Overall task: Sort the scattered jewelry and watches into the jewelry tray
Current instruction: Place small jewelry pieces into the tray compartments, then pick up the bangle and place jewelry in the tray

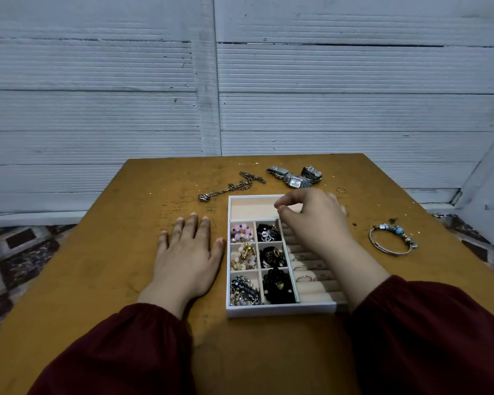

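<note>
The white jewelry tray [280, 310] sits on the table in front of me. Its six small compartments hold bead bracelets and chains, and its ring rolls [311, 283] hold a few rings. The long top compartment [251, 208] looks bare. My right hand [314, 218] hovers over the top of the ring rolls with thumb and forefinger pinched together; I see nothing between them. My left hand [187, 253] rests flat on the table just left of the tray. Loose on the table lie a chain necklace [234, 185], silver watches [295, 176], a thin gold ring [340, 190] and a silver charm bangle [394, 239].
The brown wooden table [126, 266] stands against a grey ribbed wall [154, 95]. Patterned floor [17, 252] shows past the table's left and right edges. Dark red sleeves cover both forearms.
</note>
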Demonstrator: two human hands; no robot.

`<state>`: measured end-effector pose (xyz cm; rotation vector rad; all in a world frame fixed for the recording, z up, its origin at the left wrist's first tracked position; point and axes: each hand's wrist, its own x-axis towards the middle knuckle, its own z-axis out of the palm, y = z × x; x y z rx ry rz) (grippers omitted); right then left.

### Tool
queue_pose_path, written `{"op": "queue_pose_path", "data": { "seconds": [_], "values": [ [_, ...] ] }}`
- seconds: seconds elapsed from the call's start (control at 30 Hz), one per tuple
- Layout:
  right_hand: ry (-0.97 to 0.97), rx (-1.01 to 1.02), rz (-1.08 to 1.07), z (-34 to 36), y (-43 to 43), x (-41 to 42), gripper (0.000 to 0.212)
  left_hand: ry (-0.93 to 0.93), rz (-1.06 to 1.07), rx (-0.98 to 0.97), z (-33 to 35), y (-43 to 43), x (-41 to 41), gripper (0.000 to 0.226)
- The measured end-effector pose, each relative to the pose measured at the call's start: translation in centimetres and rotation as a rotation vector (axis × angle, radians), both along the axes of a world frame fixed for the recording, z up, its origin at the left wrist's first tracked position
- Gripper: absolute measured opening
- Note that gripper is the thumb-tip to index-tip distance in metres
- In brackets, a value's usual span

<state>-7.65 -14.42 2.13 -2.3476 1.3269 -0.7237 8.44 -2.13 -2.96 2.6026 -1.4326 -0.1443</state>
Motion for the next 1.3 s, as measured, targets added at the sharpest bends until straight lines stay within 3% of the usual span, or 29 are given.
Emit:
{"op": "queue_pose_path", "data": {
  "seconds": [0.3,0.57,0.7,0.8,0.9,1.13,1.3],
  "values": [
    [-0.044,-0.010,0.004,0.7,-0.2,0.5,0.011,0.049,0.027,-0.112,0.7,-0.4,0.1,0.056],
    [-0.145,-0.039,-0.021,1.4,-2.4,0.2,0.007,0.048,-0.012,-0.448,2.8,-3.3,0.2,0.038],
    [-0.211,-0.026,-0.073,1.2,-4.1,-0.9,0.006,0.100,-0.100,-0.596,4.3,-5.7,-0.2,0.032],
    [-0.239,0.003,-0.125,1.2,-5.4,-2.1,0.016,0.125,-0.182,-0.626,5.2,-7.9,-0.8,0.028],
    [-0.242,-0.007,-0.199,0.8,-6.7,-4.1,0.011,0.139,-0.263,-0.630,5.8,-10.1,-1.7,0.026],
    [-0.007,0.073,-0.331,-0.4,-8.8,-10.5,0.009,0.098,-0.397,-0.526,5.7,-13.2,-4.6,0.025],
    [0.153,0.190,-0.251,-1.4,-9.5,-12.4,0.010,0.100,-0.451,-0.478,5.3,-14.0,-6.4,0.024]
  ]
}}
